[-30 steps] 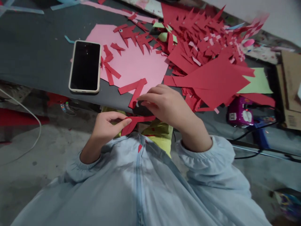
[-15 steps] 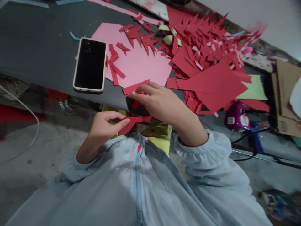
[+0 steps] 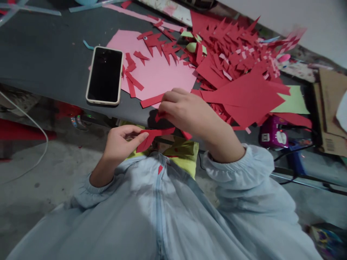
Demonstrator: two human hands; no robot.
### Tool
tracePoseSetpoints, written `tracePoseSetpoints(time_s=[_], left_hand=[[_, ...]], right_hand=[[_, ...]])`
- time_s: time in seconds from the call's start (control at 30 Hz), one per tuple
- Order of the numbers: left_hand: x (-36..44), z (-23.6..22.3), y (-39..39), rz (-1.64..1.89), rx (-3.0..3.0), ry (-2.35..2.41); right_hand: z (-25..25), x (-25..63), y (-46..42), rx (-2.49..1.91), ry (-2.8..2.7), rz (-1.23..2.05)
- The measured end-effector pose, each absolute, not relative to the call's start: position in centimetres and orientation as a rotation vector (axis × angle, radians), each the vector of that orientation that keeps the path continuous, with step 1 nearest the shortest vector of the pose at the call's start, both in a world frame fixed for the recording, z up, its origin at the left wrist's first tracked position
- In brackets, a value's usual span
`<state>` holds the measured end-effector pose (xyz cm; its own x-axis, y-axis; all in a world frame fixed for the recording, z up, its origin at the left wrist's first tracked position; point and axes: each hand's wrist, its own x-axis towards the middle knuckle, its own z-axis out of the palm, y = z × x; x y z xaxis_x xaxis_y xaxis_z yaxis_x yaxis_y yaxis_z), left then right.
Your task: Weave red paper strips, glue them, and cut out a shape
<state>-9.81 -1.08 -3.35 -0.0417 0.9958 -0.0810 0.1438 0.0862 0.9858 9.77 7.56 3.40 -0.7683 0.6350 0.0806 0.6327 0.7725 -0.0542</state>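
Fingers [image 3: 141, 137] of the left hand [image 3: 120, 144] are pinched shut on one red paper piece [image 3: 150, 135], on the wearer's side of the pink sheet [image 3: 162, 77]. Just off that sheet's near edge, the right hand [image 3: 181, 108] seems to grip one red strip [image 3: 160, 116] — mostly hidden. Another strip [image 3: 151, 101] lies across the same edge. Two jagged red cutouts [image 3: 151, 41] sit toward the sheet's far side, one phone [image 3: 105, 76] overlaps its left, and red scraps [image 3: 238, 47] — too many for me to count — heap up to its right.
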Motion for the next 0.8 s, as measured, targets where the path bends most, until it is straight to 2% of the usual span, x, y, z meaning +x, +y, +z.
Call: tracePoseSetpoints(time_s=[0.17, 0.37, 0.8], left_hand=[[-9.1, -2.9, -1.4, 1.318, 1.263, 1.486], [-8.3, -2.0, -1.9, 1.331, 1.415, 1.549], [-5.0, -1.1, -3.0, 1.395, 1.669, 1.499]], right_hand=[[5.3, 12.5, 6.1, -1.059, -2.304, 0.22], [6.4, 15.1, 2.0, -1.038, -1.803, 0.486], [3.8, 17.9, -3.3, -1.188, -1.543, 0.479]])
